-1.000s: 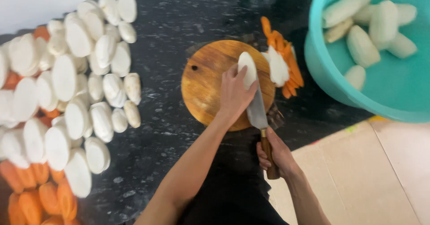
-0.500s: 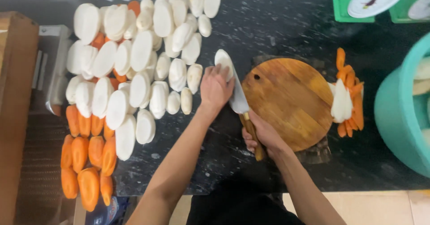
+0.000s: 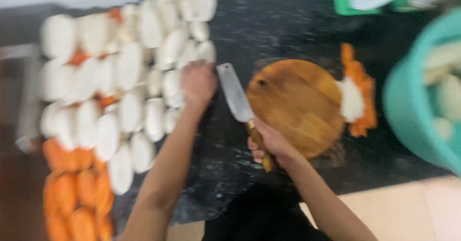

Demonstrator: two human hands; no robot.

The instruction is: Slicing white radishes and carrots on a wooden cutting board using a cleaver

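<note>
Head view, blurred: a teal tub (image 3: 408, 111) at the black counter's (image 3: 278, 25) right edge holds pale peeled pieces (image 3: 449, 97). The left hand (image 3: 198, 81) rests curled on the stacked white slices (image 3: 120, 78); what it grips cannot be told. The right hand (image 3: 269, 142) clasps a cleaver (image 3: 235, 94) beside the round wooden board (image 3: 297, 104).

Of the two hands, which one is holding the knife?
The right hand, gripping the wooden handle of the broad steel knife beside the round wooden cutting board. The left hand rests among the pale peeled vegetable pieces.
</note>
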